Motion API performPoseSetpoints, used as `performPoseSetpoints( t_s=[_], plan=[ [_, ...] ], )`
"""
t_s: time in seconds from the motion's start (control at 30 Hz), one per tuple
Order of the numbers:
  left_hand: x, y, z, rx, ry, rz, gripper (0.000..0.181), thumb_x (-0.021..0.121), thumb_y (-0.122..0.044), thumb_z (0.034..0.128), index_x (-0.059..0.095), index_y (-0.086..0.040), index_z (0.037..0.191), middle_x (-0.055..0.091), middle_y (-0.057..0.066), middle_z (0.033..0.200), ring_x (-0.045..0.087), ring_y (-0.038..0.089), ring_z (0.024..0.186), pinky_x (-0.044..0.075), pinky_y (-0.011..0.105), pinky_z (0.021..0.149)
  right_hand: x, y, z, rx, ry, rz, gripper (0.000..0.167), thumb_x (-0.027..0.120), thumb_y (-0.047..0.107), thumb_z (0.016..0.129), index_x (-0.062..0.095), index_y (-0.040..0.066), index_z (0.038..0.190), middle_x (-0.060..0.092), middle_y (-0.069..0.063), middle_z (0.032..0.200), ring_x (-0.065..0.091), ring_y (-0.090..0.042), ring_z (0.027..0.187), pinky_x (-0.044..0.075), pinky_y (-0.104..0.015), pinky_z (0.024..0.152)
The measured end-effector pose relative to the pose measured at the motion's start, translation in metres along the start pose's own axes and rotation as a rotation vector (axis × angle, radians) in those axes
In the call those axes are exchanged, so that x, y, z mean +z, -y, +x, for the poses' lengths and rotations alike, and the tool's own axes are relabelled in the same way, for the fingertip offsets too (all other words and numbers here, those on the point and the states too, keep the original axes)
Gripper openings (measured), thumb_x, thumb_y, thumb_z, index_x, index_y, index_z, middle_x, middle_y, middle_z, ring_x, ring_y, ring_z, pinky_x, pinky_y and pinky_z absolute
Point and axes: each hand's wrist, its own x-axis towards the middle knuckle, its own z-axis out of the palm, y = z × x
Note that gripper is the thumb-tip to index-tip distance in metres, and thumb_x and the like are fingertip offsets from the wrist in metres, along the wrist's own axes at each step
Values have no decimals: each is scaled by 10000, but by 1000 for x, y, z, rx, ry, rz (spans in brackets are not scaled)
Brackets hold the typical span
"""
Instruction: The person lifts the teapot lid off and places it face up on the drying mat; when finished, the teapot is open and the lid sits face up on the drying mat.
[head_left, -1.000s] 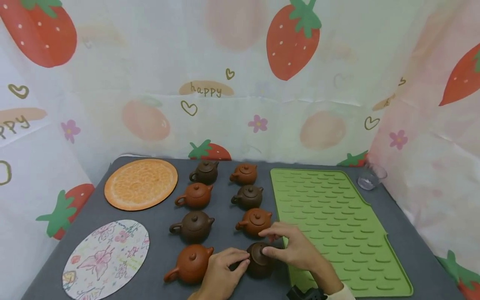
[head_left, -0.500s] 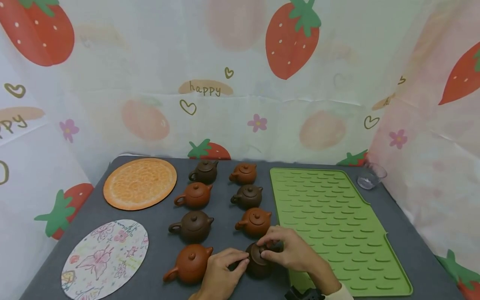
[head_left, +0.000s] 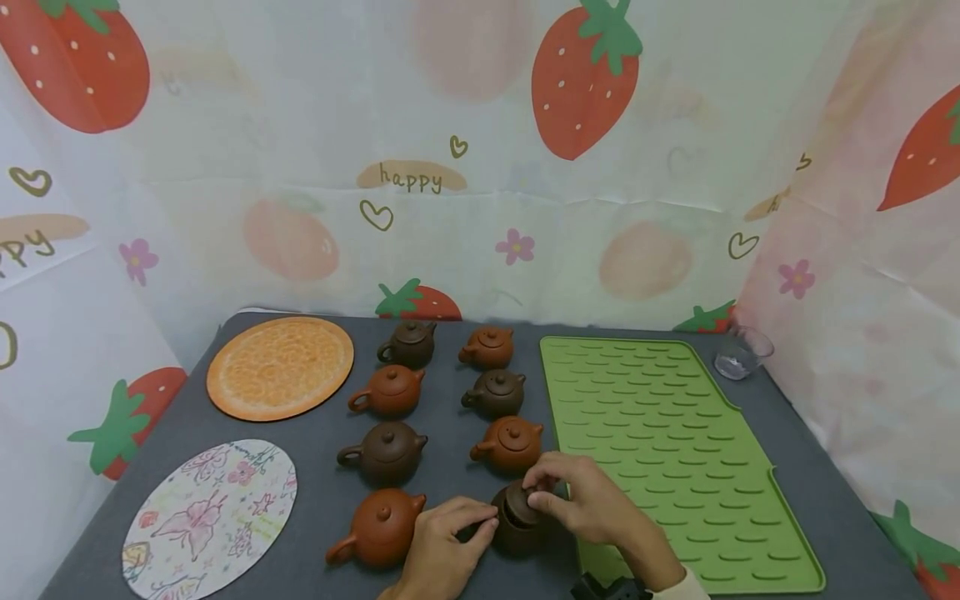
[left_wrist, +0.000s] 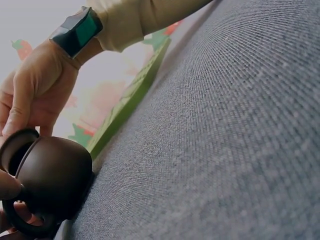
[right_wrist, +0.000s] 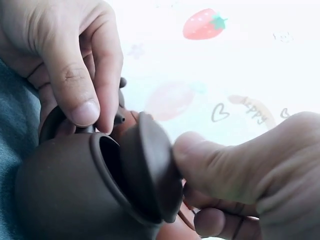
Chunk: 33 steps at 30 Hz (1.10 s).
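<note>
The left hand pinches the handle of a dark teapot on the gray counter near the green mat, and the right hand pinches its tipped-up lid.

In the head view, the right hand is hiding the spout of the nearest dark teapot — the left hand is covering its handle. The bottom edge is cutting off the floral oval mat and right sleeve.
</note>
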Motion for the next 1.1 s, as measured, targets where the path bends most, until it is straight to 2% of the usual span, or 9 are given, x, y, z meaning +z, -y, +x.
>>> performPoseSetpoints(
  t_s=[0.1,0.23,0.37,0.6,0.77,0.87,0.97,1.03,1.1],
  plan=[
    [-1,-1,0,-3,1,3,102,733,-61,865,764,-118,944,674,-27,883,636,75,773,524,235,676,-1,0,0,6,-28,11,78,660,133,926,639,141,1000,610,62,910,578,-82,765,504,-306,658],
    [-2,-3,1,-10,1,1,103,733,-58,864,765,-116,944,675,-26,884,638,77,775,525,236,680,-1,-1,-1,59,-58,18,39,634,180,946,639,172,984,618,86,893,591,-79,764,504,-321,642],
    [-2,-4,2,-11,-3,-10,123,738,-36,853,763,-112,946,674,-31,883,638,77,777,526,236,685,-2,0,-1,71,-96,68,46,630,138,947,649,155,984,633,63,889,612,-108,767,513,-337,635],
    [-1,-4,3,-34,5,-19,118,737,-53,859,764,-108,960,667,-49,889,637,83,784,524,236,698,-8,1,-5,91,-156,341,97,613,-22,932,646,29,1008,642,-82,892,625,-201,753,527,-347,630],
    [0,-5,2,-65,19,-23,102,724,-81,877,763,-107,967,664,-53,895,634,83,792,524,238,711,-15,2,-10,107,-179,502,78,594,-84,913,602,-39,976,611,-77,878,587,-164,722,494,-358,602],
    [0,-4,1,-83,30,-26,94,718,-93,884,762,-103,965,665,-44,899,632,83,795,522,238,704,-20,2,-13,103,-198,625,112,555,-114,913,542,-30,988,579,-67,888,576,-159,736,493,-367,631],
    [0,-4,1,-97,36,-29,90,714,-100,887,762,-99,963,668,-26,897,629,84,791,521,239,692,-23,2,-15,65,-199,781,254,477,-133,943,503,0,1158,582,-76,918,591,-168,787,509,-352,686],
    [-1,-3,0,-102,36,-29,89,715,-101,887,763,-100,963,669,-24,894,629,84,789,522,240,691,-24,2,-16,13,-176,899,402,394,-155,963,450,19,1321,596,-87,961,598,-187,841,509,-345,733],
    [-1,-3,0,-102,32,-28,86,715,-104,888,763,-103,960,669,-27,892,630,85,787,523,242,694,-24,2,-18,-42,-145,1002,494,324,-173,970,401,20,1418,603,-110,1027,590,-193,878,507,-350,774]
  ],
)
